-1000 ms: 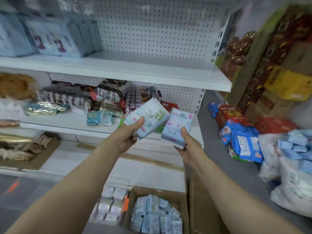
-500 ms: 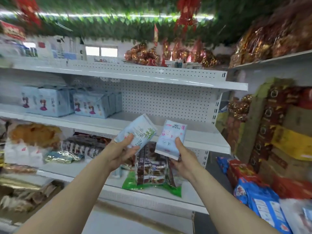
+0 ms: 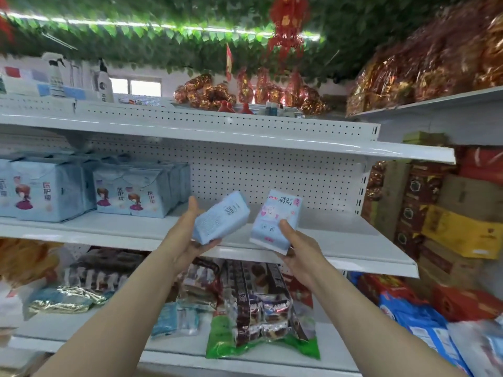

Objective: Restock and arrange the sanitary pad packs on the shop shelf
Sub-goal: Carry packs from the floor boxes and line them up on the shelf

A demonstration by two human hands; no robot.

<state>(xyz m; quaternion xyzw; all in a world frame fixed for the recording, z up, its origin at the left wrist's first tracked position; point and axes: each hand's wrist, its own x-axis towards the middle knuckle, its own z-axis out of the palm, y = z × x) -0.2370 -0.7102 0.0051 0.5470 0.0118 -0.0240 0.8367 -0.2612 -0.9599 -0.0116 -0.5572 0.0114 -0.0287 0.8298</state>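
My left hand [image 3: 187,235] holds a pale blue pad pack [image 3: 221,217], tilted with its printed back toward me, just above the front of the white middle shelf [image 3: 353,240]. My right hand [image 3: 298,247] grips a white and pink pad pack [image 3: 277,213] upright by its lower end, thumb on the front. Both packs hover side by side over the bare right half of that shelf. Larger blue pad packs [image 3: 130,189] with a cartoon girl stand in rows on the shelf's left half.
A perforated back panel [image 3: 272,172] closes the shelf behind. Snack bags [image 3: 255,308] fill the shelf below. Another shelf [image 3: 245,131] hangs overhead. Stacked cartons [image 3: 449,213] and red boxes stand to the right; blue packs [image 3: 424,327] lie at lower right.
My view and both hands rose from the lower shelf and the floor box to the middle shelf. The left pack has turned so its printed back faces me.
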